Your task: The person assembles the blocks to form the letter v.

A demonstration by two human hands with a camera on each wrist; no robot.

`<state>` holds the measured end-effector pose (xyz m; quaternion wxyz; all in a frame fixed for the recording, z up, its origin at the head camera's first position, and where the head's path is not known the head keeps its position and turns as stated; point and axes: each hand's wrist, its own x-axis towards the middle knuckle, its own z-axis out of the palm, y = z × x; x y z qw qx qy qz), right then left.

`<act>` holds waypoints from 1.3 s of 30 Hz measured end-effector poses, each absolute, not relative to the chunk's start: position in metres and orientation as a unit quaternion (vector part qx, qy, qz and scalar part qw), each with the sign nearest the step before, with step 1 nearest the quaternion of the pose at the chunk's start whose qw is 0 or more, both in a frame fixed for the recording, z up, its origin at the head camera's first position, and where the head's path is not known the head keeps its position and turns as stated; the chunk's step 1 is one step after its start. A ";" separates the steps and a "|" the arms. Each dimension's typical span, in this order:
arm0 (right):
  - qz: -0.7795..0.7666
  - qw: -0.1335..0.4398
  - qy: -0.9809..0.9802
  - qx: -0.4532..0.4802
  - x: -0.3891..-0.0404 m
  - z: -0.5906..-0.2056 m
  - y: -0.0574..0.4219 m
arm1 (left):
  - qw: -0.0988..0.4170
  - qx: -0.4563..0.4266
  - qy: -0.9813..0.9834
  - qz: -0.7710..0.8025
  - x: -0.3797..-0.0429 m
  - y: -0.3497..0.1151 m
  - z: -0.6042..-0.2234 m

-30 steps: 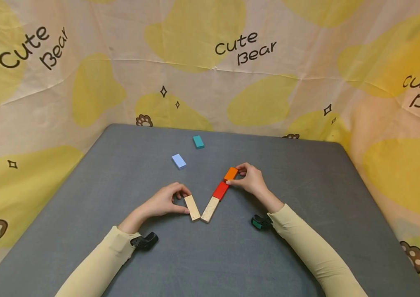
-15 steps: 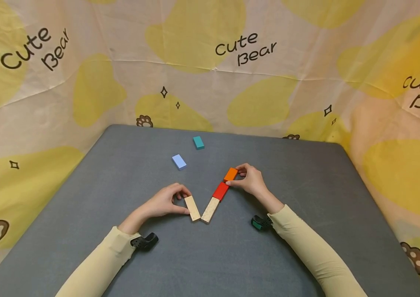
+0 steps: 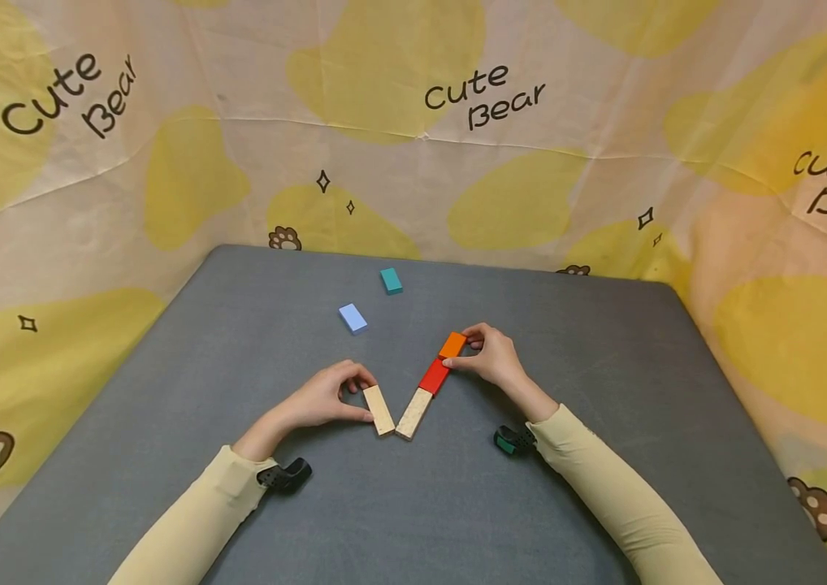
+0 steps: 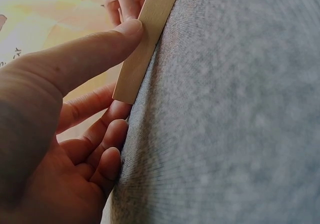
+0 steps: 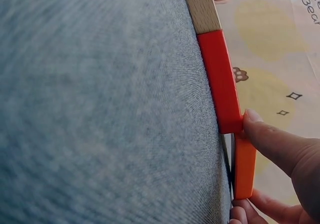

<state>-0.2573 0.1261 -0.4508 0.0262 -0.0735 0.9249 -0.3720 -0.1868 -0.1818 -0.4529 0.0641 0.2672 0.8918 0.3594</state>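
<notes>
My left hand point(image 3: 326, 394) holds a plain wooden block point(image 3: 379, 409) lying flat, thumb on its near side and fingers by its far end. Beside it lies a second wooden block point(image 3: 413, 413), their near ends close together in a V. A red block point(image 3: 434, 376) continues that second block's line, up and to the right. At the far end of this line my right hand point(image 3: 490, 355) pinches an orange block point(image 3: 453, 345). In the right wrist view my thumb lies by the seam of red and orange, with fingertips at the orange block's other end.
Farther back on the grey table point(image 3: 413, 520) lie a light blue block point(image 3: 352, 318) and a teal block point(image 3: 391, 281). A patterned cloth point(image 3: 384, 97) hangs behind the table's far edge and along its sides.
The orange block has shifted slightly left and nearer, in line with the red one, and my right hand has moved with it. My left hand and the wooden blocks have stayed put.
</notes>
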 end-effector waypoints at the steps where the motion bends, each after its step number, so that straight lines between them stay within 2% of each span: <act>1: -0.372 0.027 0.925 -0.073 -0.257 -0.451 0.126 | 0.063 0.269 0.891 0.360 -0.187 -0.182 -0.453; 39: -0.374 0.035 0.921 -0.103 -0.255 -0.448 0.131 | 0.063 0.266 0.893 0.356 -0.188 -0.183 -0.453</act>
